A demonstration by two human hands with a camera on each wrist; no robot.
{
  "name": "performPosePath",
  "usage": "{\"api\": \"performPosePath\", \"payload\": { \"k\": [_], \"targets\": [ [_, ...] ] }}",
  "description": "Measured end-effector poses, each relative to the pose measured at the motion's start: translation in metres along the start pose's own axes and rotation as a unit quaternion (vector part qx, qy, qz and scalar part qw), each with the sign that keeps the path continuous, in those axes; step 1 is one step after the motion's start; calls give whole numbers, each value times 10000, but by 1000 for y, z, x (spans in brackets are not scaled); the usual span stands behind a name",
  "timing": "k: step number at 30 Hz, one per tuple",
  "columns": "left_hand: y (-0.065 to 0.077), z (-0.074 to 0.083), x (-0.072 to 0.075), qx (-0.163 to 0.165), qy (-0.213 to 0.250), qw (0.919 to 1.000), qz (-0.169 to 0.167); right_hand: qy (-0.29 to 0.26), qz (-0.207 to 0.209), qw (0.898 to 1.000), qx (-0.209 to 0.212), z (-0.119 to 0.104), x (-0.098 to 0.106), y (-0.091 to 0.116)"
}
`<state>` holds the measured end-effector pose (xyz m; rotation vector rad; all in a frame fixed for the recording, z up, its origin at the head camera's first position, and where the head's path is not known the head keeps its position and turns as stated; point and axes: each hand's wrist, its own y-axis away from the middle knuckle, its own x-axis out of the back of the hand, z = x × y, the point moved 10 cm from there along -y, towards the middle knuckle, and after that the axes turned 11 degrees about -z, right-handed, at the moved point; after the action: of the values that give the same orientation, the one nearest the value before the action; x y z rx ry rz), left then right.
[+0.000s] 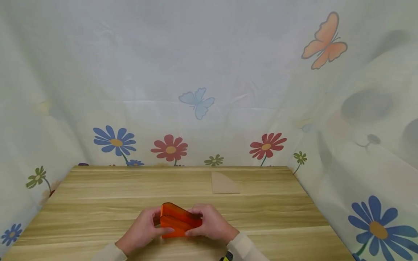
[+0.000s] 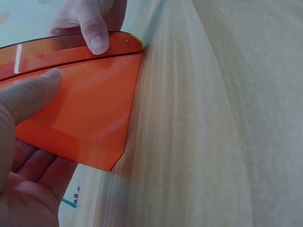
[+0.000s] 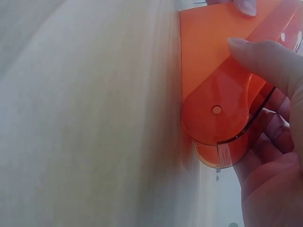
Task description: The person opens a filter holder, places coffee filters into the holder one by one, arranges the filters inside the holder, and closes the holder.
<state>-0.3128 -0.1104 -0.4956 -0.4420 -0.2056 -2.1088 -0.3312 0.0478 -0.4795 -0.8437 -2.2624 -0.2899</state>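
Observation:
Both hands hold an orange see-through plastic case (image 1: 180,231) low over the near part of the table. It has flat walls, a long opening along its top and, in the right wrist view, a rounded end with a small round hole. My left hand (image 1: 143,225) grips its left side, thumb on the near wall and fingers behind. On the opposite side my right hand (image 1: 213,223) pinches it, the thumb pressed to the near wall and the fingers curled behind. The case's lower edge is right at the wood surface in the left wrist view.
A flat brown quarter-circle piece (image 1: 224,183) lies farther back on the wood-grain table (image 1: 107,195), right of centre. Behind and beside the table hangs a pale curtain (image 1: 137,65) printed with flowers and butterflies. A dark band with yellow shows near the right sleeve.

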Motion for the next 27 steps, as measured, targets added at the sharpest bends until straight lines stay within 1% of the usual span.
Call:
{"api": "performPosePath", "payload": {
  "k": [9, 16, 18, 21, 25, 27],
  "targets": [
    [1, 0, -1, 66, 166, 9998, -21, 37, 16, 10000, 74, 3, -2, -2],
    [2, -1, 0, 137, 176, 9997, -17, -14, -177, 9998, -111, 2, -2, -2],
    [2, -1, 1, 174, 178, 9997, -12, -155, -236, 9995, -166, 1, 0, -4],
    [1, -1, 2, 227, 203, 9995, -11, -451, -246, 9986, -101, -5, 5, -7],
    [0, -2, 2, 231, 202, 9995, -41, -796, -105, 9966, 185, -20, 18, -11],
    [1, -1, 3, 173, 174, 9997, -49, -901, -2, 9954, 310, -29, 24, -13]
  ]
}}
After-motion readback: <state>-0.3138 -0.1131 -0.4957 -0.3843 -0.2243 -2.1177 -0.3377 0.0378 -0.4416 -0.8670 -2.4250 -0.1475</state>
